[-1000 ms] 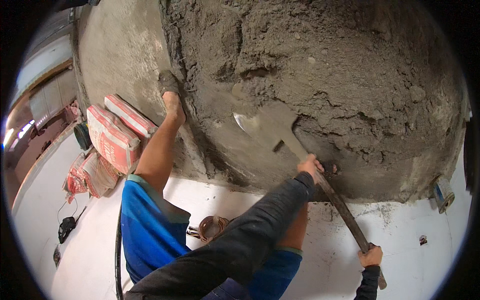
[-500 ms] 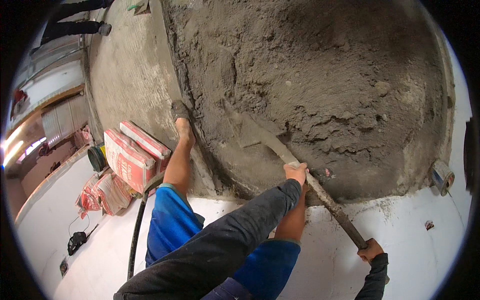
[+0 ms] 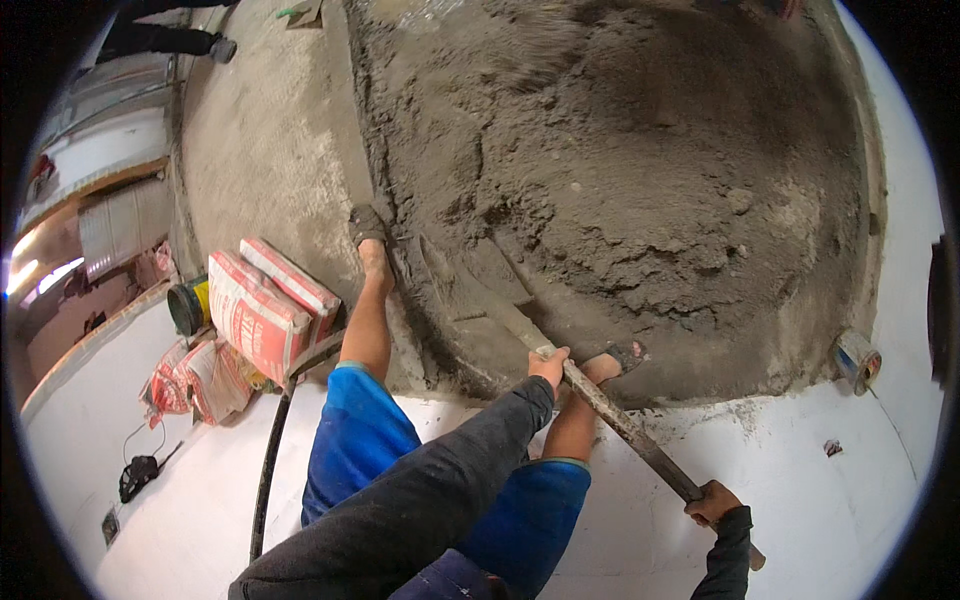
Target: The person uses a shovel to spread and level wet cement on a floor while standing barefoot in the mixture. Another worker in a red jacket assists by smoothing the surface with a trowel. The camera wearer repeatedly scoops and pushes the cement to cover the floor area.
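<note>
My left hand is closed round the middle of a shovel's handle, its arm in a dark sleeve reaching across from the lower left. Near the handle's end, my right hand grips it too. The shovel slants from the lower right up to the left, its mortar-coated blade low over the wet grey floor. The blade lies between my sandalled feet and the broad heap of grey mortar. Its edge looks nearly the same grey as the mix, so whether it touches the floor I cannot tell.
Red and white cement bags stand left of my leg, beside a dark bucket. A black hose runs down near them. To the right, a dirty can sits by the heap's edge. Another person's dark-clothed leg shows far left.
The shovel and both my hands have shifted left and nearer to me. My right foot, mostly hidden before, now shows beside the handle. A patch of mortar at the heap's far side looks blurred.
</note>
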`<state>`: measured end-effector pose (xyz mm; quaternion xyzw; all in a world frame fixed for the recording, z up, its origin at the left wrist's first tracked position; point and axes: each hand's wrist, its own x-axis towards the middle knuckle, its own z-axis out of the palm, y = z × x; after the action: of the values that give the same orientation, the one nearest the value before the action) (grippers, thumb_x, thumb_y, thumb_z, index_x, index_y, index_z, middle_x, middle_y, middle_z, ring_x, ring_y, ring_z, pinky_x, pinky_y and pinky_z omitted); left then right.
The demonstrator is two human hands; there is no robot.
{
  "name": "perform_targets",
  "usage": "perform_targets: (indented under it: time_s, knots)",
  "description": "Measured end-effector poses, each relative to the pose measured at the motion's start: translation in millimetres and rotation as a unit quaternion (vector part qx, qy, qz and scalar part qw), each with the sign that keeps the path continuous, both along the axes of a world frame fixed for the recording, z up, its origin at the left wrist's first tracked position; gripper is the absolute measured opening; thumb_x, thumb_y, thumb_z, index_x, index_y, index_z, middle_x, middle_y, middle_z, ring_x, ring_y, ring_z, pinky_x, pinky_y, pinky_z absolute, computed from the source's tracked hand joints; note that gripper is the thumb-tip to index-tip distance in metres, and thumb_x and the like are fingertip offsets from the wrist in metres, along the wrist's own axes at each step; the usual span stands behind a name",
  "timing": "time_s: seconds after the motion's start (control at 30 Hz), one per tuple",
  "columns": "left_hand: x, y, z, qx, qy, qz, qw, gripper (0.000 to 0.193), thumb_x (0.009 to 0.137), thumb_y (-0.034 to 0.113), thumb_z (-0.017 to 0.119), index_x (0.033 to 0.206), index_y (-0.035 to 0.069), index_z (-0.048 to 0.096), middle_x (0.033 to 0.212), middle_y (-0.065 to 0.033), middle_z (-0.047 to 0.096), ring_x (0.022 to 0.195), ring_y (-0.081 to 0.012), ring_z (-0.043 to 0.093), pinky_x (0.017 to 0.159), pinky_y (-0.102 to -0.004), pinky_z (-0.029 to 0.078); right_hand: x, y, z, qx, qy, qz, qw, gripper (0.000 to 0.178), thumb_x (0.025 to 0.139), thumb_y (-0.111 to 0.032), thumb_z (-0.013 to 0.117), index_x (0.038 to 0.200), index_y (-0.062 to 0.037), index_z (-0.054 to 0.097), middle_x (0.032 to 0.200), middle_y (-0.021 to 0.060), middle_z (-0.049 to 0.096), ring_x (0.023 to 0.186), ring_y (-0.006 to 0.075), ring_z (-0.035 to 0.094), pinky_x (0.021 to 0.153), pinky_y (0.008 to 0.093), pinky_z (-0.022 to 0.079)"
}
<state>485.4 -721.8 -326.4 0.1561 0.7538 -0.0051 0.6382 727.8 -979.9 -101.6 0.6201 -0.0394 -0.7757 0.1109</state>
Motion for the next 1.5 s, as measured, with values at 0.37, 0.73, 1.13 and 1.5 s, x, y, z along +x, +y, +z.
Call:
perform_targets:
  time_s: [0.37, 0.73, 1.13, 1.5]
  knots:
    - [-49.1, -52.0, -60.9, -0.148, 0.026, 0.221, 0.964, 0.021, 0.087, 0.022, 0.055, 0.083, 0.002, 0.061, 0.076, -0.0068, 0.059, 0.06, -0.0182, 0.051, 0.053, -0.0328, 0.042, -8.4, -12.3, -96.6, 0.171, -0.196, 0.407, 0.876, 0.036, 0.053, -0.037, 0.068, 0.077, -0.0101, 0.066, 0.069, 0.016, 0.062, 0.067, 0.0345, 0.061, 0.064, 0.042, 0.051]
    - [-55.4, -12.3, -148.4, -0.125, -0.024, 0.264, 0.956, 0.016, 0.09, 0.018, 0.051, 0.098, 0.004, 0.055, 0.081, -0.0047, 0.059, 0.066, -0.0161, 0.054, 0.055, -0.0297, 0.045, 13.1, 31.5, -205.4, 0.2, -0.208, 0.433, 0.854, 0.033, 0.057, -0.029, 0.07, 0.08, -0.006, 0.063, 0.071, 0.0148, 0.064, 0.069, 0.0336, 0.062, 0.067, 0.0414, 0.051]
    - [45.0, 17.6, -95.5, -0.036, -0.088, 0.071, 0.993, 0.027, 0.086, 0.012, 0.057, 0.096, 0.002, 0.035, 0.078, -0.0109, 0.057, 0.066, -0.0211, 0.055, 0.056, -0.0374, 0.048, -17.5, -37.5, -156.0, 0.128, -0.297, 0.264, 0.909, 0.035, 0.054, -0.028, 0.067, 0.08, -0.0053, 0.063, 0.069, 0.0171, 0.062, 0.067, 0.0348, 0.061, 0.064, 0.0428, 0.05]
    - [37.3, 26.3, 33.2, -0.012, -0.232, -0.041, 0.972, 0.034, 0.085, 0.013, 0.06, 0.107, 0.004, 0.035, 0.099, -0.0127, 0.058, 0.084, -0.02, 0.06, 0.072, -0.0334, 0.051, 0.1, -44.6, -64.2, 0.153, -0.25, 0.176, 0.94, 0.031, 0.053, -0.025, 0.072, 0.075, -0.0035, 0.067, 0.065, 0.0149, 0.063, 0.065, 0.0297, 0.063, 0.066, 0.0368, 0.051]
